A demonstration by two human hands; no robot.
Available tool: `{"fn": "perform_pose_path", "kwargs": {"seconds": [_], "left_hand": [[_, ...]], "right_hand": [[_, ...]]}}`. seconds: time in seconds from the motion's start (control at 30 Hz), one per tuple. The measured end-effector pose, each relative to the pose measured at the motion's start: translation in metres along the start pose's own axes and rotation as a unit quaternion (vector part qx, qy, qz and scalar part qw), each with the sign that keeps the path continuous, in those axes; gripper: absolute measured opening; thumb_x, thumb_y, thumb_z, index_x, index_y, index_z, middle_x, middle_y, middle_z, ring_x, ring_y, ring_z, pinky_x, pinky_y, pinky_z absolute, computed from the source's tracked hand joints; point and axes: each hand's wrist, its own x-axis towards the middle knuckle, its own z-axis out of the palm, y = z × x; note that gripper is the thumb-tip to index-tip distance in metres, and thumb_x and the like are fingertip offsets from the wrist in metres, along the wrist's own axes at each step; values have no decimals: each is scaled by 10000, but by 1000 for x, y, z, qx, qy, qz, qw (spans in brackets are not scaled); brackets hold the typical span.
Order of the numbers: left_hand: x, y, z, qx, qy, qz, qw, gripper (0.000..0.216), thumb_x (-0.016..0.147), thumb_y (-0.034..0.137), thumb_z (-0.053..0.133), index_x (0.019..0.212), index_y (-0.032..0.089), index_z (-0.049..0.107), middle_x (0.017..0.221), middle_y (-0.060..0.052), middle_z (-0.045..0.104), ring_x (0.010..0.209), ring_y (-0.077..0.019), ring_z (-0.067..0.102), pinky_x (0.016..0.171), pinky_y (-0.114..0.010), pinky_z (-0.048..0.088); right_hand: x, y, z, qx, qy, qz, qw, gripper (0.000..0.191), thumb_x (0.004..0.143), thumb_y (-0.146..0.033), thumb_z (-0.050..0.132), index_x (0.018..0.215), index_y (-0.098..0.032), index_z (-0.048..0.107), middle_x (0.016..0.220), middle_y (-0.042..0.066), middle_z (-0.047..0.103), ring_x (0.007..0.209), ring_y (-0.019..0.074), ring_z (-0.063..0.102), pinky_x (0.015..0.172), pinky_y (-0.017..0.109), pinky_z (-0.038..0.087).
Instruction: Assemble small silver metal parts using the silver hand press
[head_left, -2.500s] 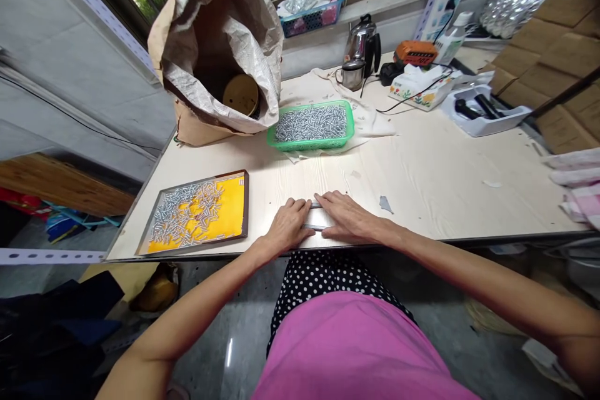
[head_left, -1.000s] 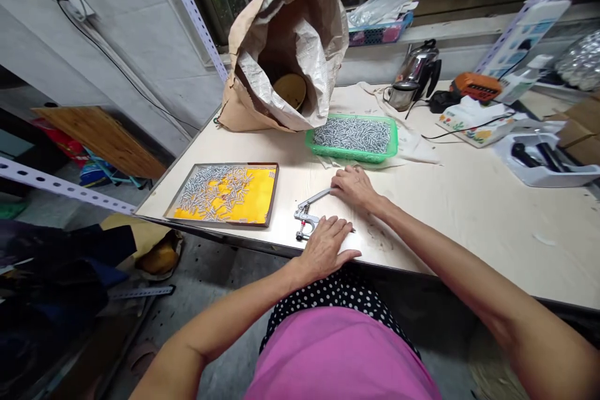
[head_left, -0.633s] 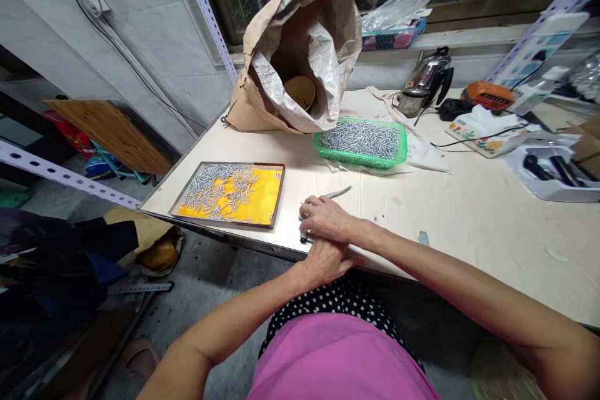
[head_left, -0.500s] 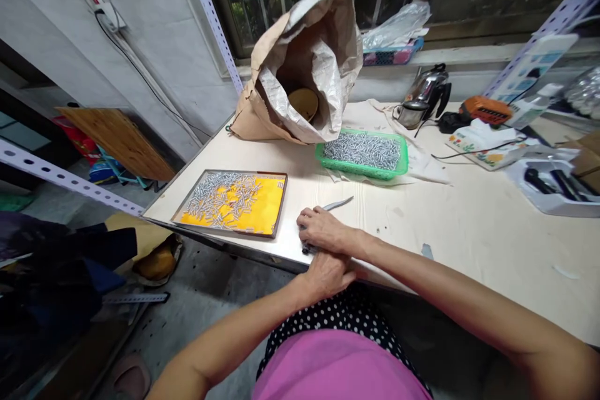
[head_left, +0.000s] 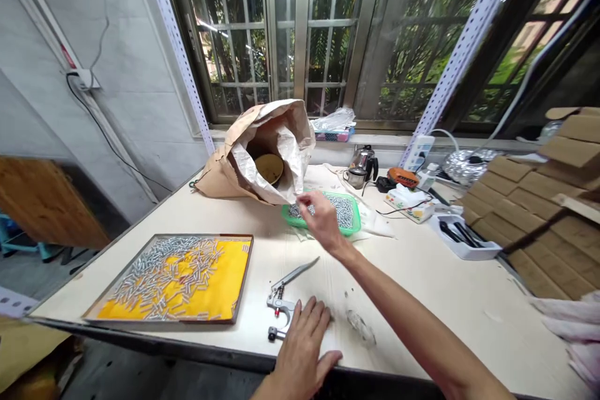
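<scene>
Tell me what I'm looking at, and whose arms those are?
A camera sits on a person's head and looks down, so the arms are that person's own. The left hand rests flat on the table, touching metal pliers. The right hand reaches out over a green basket full of small metal pieces; whether its fingers pinch one is hard to tell. Nearby lie a yellow tray with more pieces, a big paper sack and a kettle.

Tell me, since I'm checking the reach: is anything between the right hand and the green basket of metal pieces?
Nothing visible. The right hand hovers at the green basket, fingers over its metal pieces.
</scene>
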Motion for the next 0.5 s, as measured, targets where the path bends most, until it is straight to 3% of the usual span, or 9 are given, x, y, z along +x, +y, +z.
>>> {"fn": "perform_pose_path", "kwargs": {"seconds": [0.1,0.27,0.37,0.5], "left_hand": [[-2,-5,7,33,28,22,999,644,869,354,630,1453,192,416,1413,-150,536,1347,-335,457,1078,-563,434],[-5,-22,21,81,74,81,991,727,875,393,619,1500,153,336,1416,-155,530,1331,-336,476,1041,-511,484],[-4,-31,33,104,96,111,984,744,886,466,595,1508,155,330,1390,-141,559,1289,-330,524,1030,-478,499],[-3,-29,53,113,143,67,981,717,916,480,545,1535,231,283,1325,-102,618,1238,-332,569,1029,-503,504]], "right_hand": [[17,50,-12,-94,-10,56,994,285,966,-233,410,1150,-191,623,1117,109,651,1058,219,574,915,332,434],[3,121,0,-204,-154,125,959,530,959,-382,462,1439,-158,429,1488,183,427,1388,289,353,1084,458,325],[1,141,14,-218,-241,141,935,665,976,-518,361,1528,-157,279,1583,167,264,1474,307,158,1137,504,226],[13,146,36,-182,-295,134,928,777,956,-644,231,1555,-151,205,1618,129,152,1488,311,49,1172,517,116]]}}
